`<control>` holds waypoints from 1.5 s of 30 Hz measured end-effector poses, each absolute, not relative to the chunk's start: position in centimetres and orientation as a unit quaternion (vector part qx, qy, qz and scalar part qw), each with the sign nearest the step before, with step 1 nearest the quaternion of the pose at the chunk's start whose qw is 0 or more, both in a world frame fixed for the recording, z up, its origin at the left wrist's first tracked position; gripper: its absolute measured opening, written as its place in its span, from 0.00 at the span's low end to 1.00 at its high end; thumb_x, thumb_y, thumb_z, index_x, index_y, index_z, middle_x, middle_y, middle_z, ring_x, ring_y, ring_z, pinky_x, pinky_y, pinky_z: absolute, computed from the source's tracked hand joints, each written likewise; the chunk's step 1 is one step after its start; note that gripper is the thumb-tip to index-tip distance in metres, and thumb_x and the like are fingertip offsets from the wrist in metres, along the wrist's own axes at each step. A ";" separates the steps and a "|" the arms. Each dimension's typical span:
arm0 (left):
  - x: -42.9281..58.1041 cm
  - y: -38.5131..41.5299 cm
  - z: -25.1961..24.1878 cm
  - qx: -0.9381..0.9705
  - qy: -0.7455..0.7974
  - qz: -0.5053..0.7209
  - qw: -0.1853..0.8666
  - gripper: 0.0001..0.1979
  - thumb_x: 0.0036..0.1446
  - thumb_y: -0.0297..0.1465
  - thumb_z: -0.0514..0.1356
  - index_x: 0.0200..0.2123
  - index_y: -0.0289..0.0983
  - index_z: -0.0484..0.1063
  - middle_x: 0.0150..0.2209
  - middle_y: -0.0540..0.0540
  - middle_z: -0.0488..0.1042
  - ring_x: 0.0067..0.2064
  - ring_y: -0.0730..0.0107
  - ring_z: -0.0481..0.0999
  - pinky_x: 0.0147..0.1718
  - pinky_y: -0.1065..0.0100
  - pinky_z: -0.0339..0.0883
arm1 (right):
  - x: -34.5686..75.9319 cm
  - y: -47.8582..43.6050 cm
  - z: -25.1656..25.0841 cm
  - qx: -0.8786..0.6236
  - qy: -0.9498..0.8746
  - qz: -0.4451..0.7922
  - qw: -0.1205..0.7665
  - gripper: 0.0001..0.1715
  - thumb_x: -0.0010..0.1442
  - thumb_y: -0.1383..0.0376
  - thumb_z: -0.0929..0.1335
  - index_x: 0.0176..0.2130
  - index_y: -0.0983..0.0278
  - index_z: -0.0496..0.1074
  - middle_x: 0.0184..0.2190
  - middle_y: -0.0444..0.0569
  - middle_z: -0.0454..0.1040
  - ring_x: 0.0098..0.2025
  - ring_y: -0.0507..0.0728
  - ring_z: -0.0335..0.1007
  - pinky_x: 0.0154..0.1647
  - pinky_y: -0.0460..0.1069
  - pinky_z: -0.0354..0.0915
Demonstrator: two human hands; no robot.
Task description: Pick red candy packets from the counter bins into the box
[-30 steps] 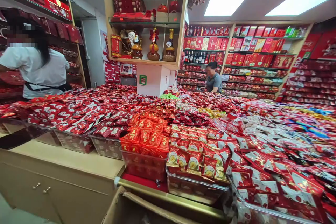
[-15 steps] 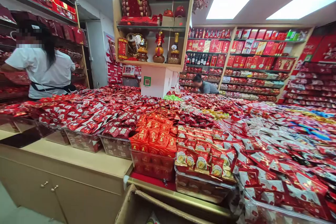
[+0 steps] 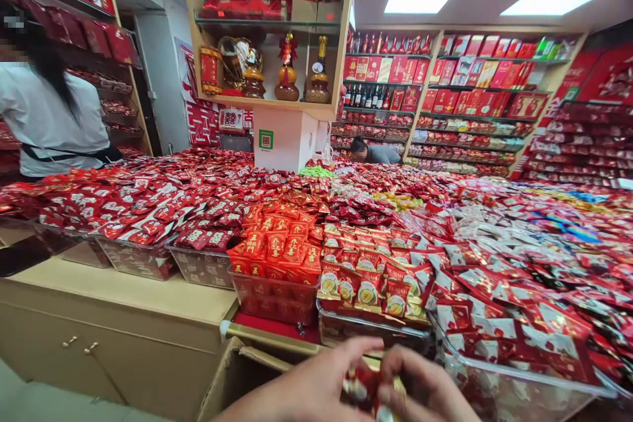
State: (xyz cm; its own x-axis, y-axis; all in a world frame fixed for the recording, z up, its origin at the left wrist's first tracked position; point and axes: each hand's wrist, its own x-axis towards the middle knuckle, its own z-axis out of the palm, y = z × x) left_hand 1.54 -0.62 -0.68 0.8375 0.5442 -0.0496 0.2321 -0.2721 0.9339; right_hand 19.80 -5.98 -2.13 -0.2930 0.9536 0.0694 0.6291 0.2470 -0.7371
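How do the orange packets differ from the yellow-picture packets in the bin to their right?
The orange packets are bright orange-red with gold characters; the picture packets are darker red with a round yellow image. The orange packets lie heaped, while the picture packets' front row stands upright. Both fill clear bins side by side, beyond the left hand and right hand, which clasp small red packets.

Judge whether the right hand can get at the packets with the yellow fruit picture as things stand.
Probably yes: the right hand sits just below the yellow-fruit packets with nothing between. But it and the left hand pinch some red wrappers, so its grip looks occupied.
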 end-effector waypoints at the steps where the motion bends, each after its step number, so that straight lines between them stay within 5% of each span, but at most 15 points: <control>1: 2.2 -0.4 -0.5 0.751 0.265 0.192 0.574 0.36 0.41 0.29 0.65 0.54 0.44 0.56 0.44 0.49 0.71 0.45 0.64 0.71 0.41 0.68 0.66 | 20.0 -5.3 -2.0 -0.526 -0.703 0.336 0.340 0.09 0.57 0.59 0.63 0.31 0.62 0.65 0.30 0.47 0.70 0.33 0.56 0.67 0.32 0.48 0.66; 4: 3.6 0.3 -0.2 0.655 0.302 0.289 0.630 0.24 0.41 0.28 0.64 0.45 0.35 0.65 0.35 0.47 0.73 0.33 0.67 0.73 0.29 0.70 0.67 | 20.1 -3.7 -1.9 -0.489 -0.543 0.402 0.552 0.15 0.50 0.57 0.69 0.34 0.63 0.65 0.30 0.46 0.69 0.34 0.54 0.67 0.35 0.46 0.66; 7: 3.9 0.9 -0.4 0.598 0.305 0.358 0.649 0.17 0.44 0.28 0.64 0.40 0.32 0.67 0.33 0.46 0.73 0.30 0.71 0.71 0.26 0.73 0.66 | 19.6 -3.1 -2.4 -0.473 -0.452 0.428 0.624 0.20 0.48 0.59 0.71 0.40 0.62 0.65 0.35 0.48 0.71 0.39 0.54 0.67 0.38 0.46 0.66; 14: 3.4 0.8 -1.4 0.512 0.324 0.412 0.680 0.19 0.42 0.28 0.66 0.38 0.32 0.66 0.30 0.48 0.74 0.24 0.78 0.68 0.21 0.77 0.64 | 19.1 -3.6 -3.5 -0.477 -0.438 0.470 0.600 0.12 0.48 0.60 0.71 0.32 0.64 0.71 0.26 0.46 0.72 0.23 0.49 0.65 0.24 0.43 0.66; 19: 3.1 0.7 -1.5 0.513 0.329 0.412 0.677 0.17 0.44 0.30 0.66 0.36 0.32 0.66 0.30 0.48 0.73 0.24 0.79 0.68 0.22 0.76 0.64 | 18.9 -4.4 -4.5 -0.475 -0.464 0.413 0.623 0.08 0.52 0.63 0.69 0.34 0.63 0.70 0.29 0.48 0.73 0.29 0.53 0.69 0.28 0.44 0.69; 23: 2.7 0.6 -1.8 0.497 0.334 0.411 0.687 0.16 0.48 0.36 0.62 0.37 0.33 0.65 0.33 0.45 0.72 0.28 0.73 0.71 0.22 0.75 0.64 | 18.9 -4.9 -5.2 -0.453 -0.544 0.201 0.677 0.10 0.53 0.72 0.66 0.36 0.59 0.69 0.34 0.47 0.72 0.37 0.53 0.70 0.37 0.45 0.68; 28: 2.7 0.4 -1.9 0.462 0.291 0.422 0.723 0.21 0.47 0.32 0.64 0.43 0.33 0.63 0.36 0.44 0.72 0.31 0.74 0.71 0.26 0.75 0.64 | 17.8 -5.1 -5.0 -0.404 -0.707 0.063 0.577 0.15 0.52 0.77 0.63 0.37 0.61 0.69 0.40 0.51 0.69 0.42 0.55 0.67 0.41 0.45 0.65; 34: 2.6 0.5 -1.6 0.477 0.318 0.428 0.699 0.20 0.45 0.27 0.65 0.43 0.34 0.64 0.36 0.45 0.74 0.34 0.70 0.72 0.32 0.71 0.66 | 17.7 -5.2 -5.1 -0.457 -0.622 0.207 0.601 0.13 0.57 0.71 0.63 0.42 0.57 0.67 0.43 0.49 0.69 0.45 0.55 0.66 0.44 0.47 0.65; 39: 2.8 -0.2 -1.8 0.539 0.312 0.403 0.670 0.19 0.46 0.27 0.64 0.43 0.34 0.65 0.41 0.42 0.73 0.42 0.64 0.72 0.43 0.66 0.63 | 17.2 -4.9 -4.9 -0.434 -0.461 0.430 0.644 0.21 0.53 0.63 0.68 0.48 0.58 0.64 0.41 0.51 0.72 0.42 0.56 0.69 0.41 0.48 0.68; 45: 2.9 -0.7 -1.8 0.568 0.316 0.379 0.659 0.27 0.44 0.26 0.64 0.48 0.38 0.58 0.44 0.44 0.72 0.44 0.64 0.72 0.44 0.66 0.63 | 16.0 -5.0 -4.7 -0.415 -0.406 0.459 0.672 0.26 0.48 0.60 0.71 0.47 0.60 0.63 0.36 0.50 0.71 0.37 0.56 0.70 0.37 0.50 0.68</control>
